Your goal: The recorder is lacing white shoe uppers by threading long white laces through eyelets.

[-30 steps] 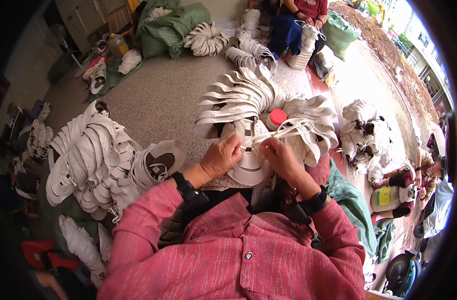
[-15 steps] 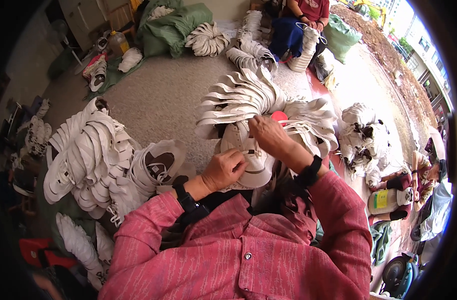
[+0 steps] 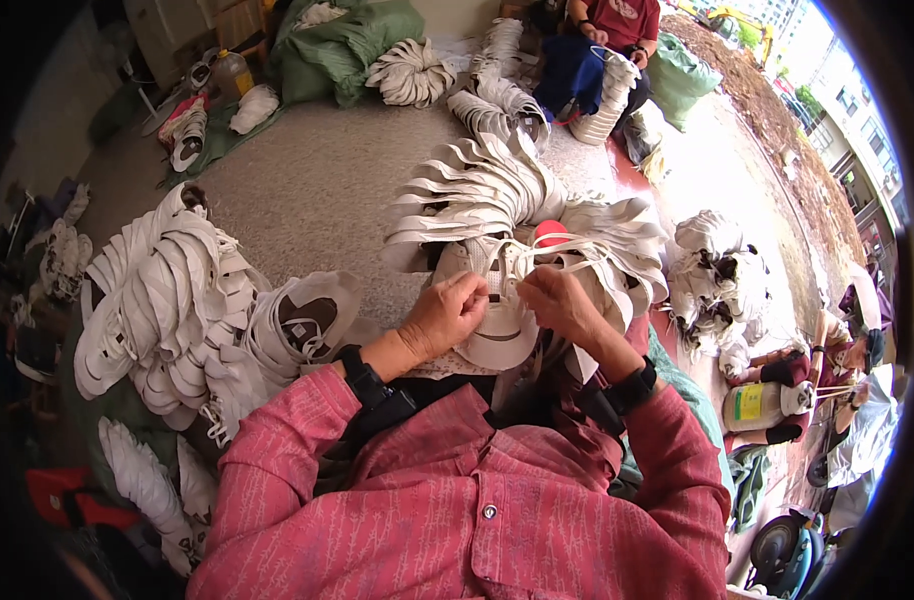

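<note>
Both hands closed on a white shoe upper, just above the lap.

The left hand (image 3: pixel 455 312) pinched one side of the white shoe upper (image 3: pixel 499 325) and the right hand (image 3: pixel 562 302) gripped the other, fingers shut on it and its white lace (image 3: pixel 577 243). It looked light, floppy and smooth, best held near the eyelets. Just beyond fanned a stack of cut uppers (image 3: pixel 477 190); a bundled pile (image 3: pixel 167 300) lay left on the grey mat (image 3: pixel 317 190); farther off, another person's hand (image 3: pixel 599 36).

Grey floor (image 3: pixel 307 190) carries white shoe-upper heaps (image 3: pixel 167 300) (some fanned), green sacks (image 3: pixel 347 50).
</note>
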The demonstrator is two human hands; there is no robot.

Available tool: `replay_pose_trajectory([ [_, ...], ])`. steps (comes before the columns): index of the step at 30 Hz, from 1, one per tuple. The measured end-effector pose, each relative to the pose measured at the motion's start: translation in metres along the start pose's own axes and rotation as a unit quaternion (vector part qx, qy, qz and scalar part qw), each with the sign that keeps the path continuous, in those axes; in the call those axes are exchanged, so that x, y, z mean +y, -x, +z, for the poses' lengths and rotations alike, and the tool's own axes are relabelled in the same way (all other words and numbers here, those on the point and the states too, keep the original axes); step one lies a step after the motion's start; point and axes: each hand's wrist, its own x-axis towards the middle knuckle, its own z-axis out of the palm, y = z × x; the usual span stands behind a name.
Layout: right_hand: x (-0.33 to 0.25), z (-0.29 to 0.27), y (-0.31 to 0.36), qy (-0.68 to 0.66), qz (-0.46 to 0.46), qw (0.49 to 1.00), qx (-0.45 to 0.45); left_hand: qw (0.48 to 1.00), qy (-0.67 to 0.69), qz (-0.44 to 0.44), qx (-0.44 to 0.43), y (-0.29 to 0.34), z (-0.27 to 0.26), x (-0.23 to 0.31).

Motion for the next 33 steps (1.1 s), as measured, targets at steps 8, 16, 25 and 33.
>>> replay_pose_trajectory([
  [8,0.007,0.020,0.009,0.024,0.058,0.997,-0.036,0.998,0.049,-0.016,-0.025,-0.004,-0.005,-0.008],
  [16,0.026,0.026,0.016,-0.520,0.249,0.816,-0.048,0.964,0.209,-0.145,-0.079,0.000,-0.009,-0.014],
  [25,0.034,0.042,0.031,-0.756,0.192,0.624,-0.045,0.976,0.162,-0.135,-0.055,-0.003,-0.009,-0.005],
  [33,0.024,0.037,0.029,-0.729,0.208,0.650,-0.059,0.969,0.166,-0.150,-0.105,-0.005,-0.013,-0.004],
])
